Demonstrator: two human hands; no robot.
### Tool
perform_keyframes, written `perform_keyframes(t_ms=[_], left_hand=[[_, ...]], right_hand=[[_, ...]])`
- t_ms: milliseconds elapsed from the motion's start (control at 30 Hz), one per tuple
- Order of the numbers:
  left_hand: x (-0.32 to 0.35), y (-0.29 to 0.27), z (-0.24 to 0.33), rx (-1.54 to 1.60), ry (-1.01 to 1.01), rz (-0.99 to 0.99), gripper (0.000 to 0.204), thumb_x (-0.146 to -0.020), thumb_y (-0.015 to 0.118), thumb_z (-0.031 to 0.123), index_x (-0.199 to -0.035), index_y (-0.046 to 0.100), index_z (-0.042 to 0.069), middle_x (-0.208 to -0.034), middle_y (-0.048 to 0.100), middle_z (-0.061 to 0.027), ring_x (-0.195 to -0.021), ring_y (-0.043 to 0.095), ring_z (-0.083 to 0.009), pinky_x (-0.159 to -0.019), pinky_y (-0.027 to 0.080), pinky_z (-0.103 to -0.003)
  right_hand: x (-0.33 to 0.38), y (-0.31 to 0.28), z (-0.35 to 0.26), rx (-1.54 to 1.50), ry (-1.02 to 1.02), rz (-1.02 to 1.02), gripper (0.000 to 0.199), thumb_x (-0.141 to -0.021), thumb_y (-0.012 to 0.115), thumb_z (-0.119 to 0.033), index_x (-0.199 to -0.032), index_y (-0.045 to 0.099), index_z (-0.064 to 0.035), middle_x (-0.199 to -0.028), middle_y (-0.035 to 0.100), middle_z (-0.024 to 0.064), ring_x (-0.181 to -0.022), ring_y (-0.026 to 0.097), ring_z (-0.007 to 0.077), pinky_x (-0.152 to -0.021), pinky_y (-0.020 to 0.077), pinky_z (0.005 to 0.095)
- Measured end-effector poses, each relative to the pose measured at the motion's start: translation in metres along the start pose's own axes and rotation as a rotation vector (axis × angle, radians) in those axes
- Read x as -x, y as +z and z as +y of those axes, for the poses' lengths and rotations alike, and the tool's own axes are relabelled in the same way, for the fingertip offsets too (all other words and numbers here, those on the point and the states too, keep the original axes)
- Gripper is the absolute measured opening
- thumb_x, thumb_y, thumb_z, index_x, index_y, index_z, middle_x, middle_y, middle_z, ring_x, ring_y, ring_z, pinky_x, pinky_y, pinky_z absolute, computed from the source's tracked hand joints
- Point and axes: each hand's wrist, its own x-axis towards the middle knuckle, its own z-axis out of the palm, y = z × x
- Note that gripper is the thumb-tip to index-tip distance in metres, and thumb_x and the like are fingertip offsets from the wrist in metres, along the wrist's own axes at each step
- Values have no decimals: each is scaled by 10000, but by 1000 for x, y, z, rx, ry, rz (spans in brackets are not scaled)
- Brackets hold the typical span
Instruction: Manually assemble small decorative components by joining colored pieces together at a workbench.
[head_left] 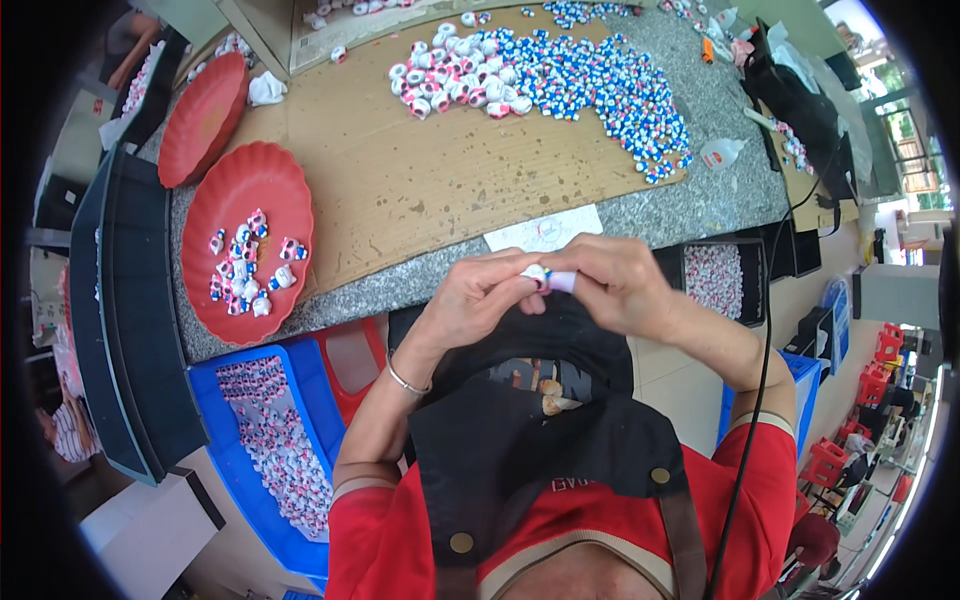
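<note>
Granite bench [735, 190] ahead, left hand [478, 298] and right hand [622, 287] pinched small white-blue figurine [536, 272] between them, long axis and facing mostly hidden by fingers.

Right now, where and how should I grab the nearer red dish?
Best to take the nearer red dish by its fluted rim, probably from the right: that side borders flat cardboard, while the other red dish sits close behind. Keep it level; loose small figures lie inside.
</note>
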Motion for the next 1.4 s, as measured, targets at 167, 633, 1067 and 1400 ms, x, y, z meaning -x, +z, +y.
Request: perform_keyframes(t_ms=[167,633,1067,1400], left_hand=[[12,-5,5,262,-128,60,261,-962,510,37,-1184,636,-16,-863,635,-63,-686,597,-88,-637,492,-228],[76,-135,52,-1593,26,973,282,-826,635,22,-1106,631,-9,-1042,623,-184,-1013,587,-366,-896,465,-429],[-150,-54,-53,-1246,181,508,168,-795,653,69,-943,585,30,-882,558,-178,-803,612,-362,-661,492,-462],[-30,-54,-13,374,-129,470,201,-909,613,41,-1107,615,6,-1019,655,-87,-1003,625,-164,-903,501,-293]], right_hand=[[-12,9,-8,-91,40,-26,184,-800,643,23,-968,688,-35,-746,622,113,-672,630,282,-570,481,348],[-39,-70,133,809,151,-69,121,-759,641,14,-880,637,1,-854,581,152,-826,609,347,-706,495,425],[-34,-56,108,744,96,-23,125,-821,586,-5,-936,538,-6,-864,525,163,-813,581,360,-705,467,450],[-29,-50,94,443,329,-139,148,-808,667,-60,-945,709,-19,-781,660,140,-705,642,274,-642,501,359]])
